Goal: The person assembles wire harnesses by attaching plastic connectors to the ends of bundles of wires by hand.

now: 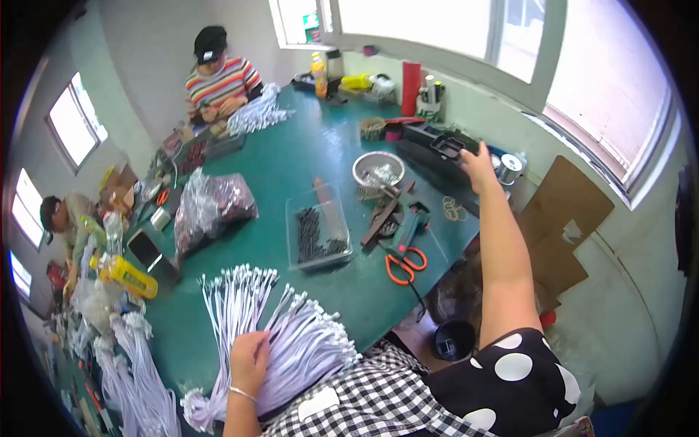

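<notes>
A thick fan of white cables (309, 349) with small white connectors at their ends lies along the near table edge. My left hand (249, 358) is on it, with fingers curled round some of the cables. My right arm is stretched far out toward the window side. There my right hand (478, 166) has its fingers apart at the edge of a black open-topped case (446, 147). Whether the fingertips touch the case is hard to make out. Below that hand lie a few loose tan rubber bands (454, 209).
On the green table (269, 164) are a clear tray (291, 251) of dark screws, a metal bowl (378, 167), a green tool (411, 226), orange-handled scissors (405, 266), a plastic bag (211, 207) and a yellow bottle (125, 275). A co-worker (218, 80) sits at the far end.
</notes>
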